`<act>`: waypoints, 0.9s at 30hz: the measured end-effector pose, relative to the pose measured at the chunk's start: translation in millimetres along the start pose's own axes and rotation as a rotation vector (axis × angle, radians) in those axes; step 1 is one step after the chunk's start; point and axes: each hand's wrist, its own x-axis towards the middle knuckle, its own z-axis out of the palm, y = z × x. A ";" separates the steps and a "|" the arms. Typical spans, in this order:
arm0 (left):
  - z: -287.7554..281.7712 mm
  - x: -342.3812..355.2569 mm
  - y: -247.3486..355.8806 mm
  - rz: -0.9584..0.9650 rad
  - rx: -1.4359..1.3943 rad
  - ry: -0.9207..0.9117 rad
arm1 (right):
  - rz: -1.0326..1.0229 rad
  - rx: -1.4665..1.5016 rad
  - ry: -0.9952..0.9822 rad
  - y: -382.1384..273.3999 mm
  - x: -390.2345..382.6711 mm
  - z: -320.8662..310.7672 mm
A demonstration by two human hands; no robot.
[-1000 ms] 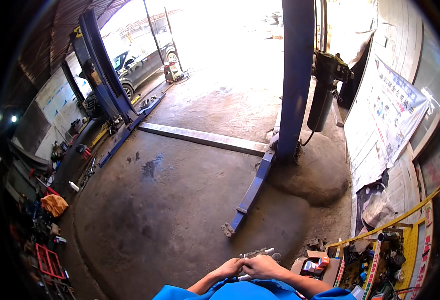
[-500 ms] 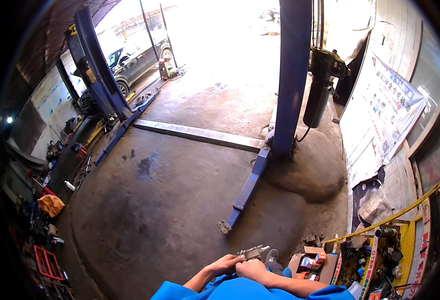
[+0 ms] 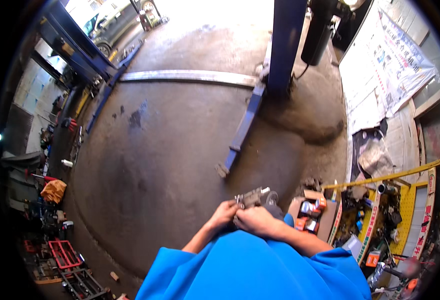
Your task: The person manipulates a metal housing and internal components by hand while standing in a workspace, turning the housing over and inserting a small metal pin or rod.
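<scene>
In front of my body, a grey metal mechanical part (image 3: 252, 198) with a pale cylindrical end is held in both hands; its exact kind is unclear. My left hand (image 3: 224, 212) grips its left end with curled fingers. Close beside it, my right hand (image 3: 256, 220) is closed around the near side of the part, its fingers mostly hidden. The part's far edge and right end stick out past my hands, above the floor.
A blue lift post (image 3: 283, 55) and its low arm (image 3: 244, 131) stand ahead. On the right are an open cardboard box (image 3: 326, 220) of small boxes and a cluttered yellow rack (image 3: 409, 220). Tools and a red frame (image 3: 64, 254) lie left. A metal floor beam (image 3: 190, 76) crosses ahead.
The view has tipped downward, so the lift, floor and my hands appear higher, and more of my blue clothing shows. Both hands still hold the metal part.
</scene>
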 end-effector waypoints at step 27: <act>-76.8 -69.6 22.6 0.272 0.283 0.280 | 0.389 1.045 -0.020 18.9 80.1 42.8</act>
